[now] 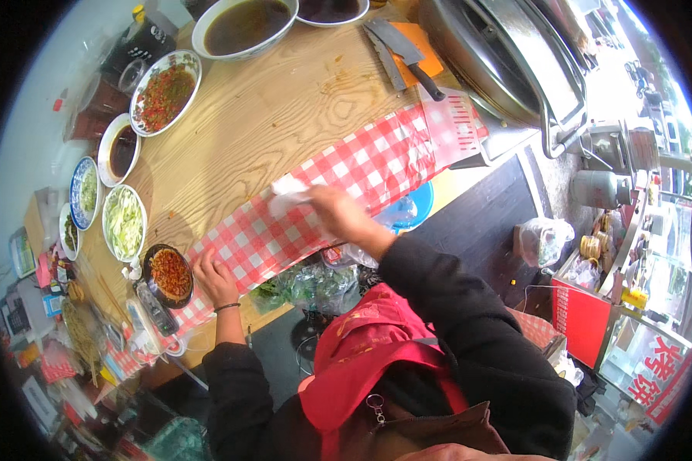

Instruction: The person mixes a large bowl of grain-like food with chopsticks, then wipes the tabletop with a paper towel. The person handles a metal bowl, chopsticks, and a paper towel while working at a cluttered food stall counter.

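Note:
My right hand [341, 214] grips a crumpled white wipe [287, 196], either paper or cloth, against a red-and-white checked table covering [346, 170]. My left hand [214, 279] lies with fingers spread on that covering at the front edge of the table and holds nothing. Just left of it sits a dark bowl of chopped red chili relish [170, 275]. Beyond the covering extends the bare wooden tabletop [265, 115], with small crumbs and stains on it.
Bowls of shredded cabbage [124, 222], dark sauce [123, 151], chopped chili [166, 99] and brown liquid [245, 27] line the left and far sides. A cleaver [402, 49] lies on an orange board [416, 40]. A large metal pan [496, 57] stands far right. Below the edge is a blue basin [424, 204].

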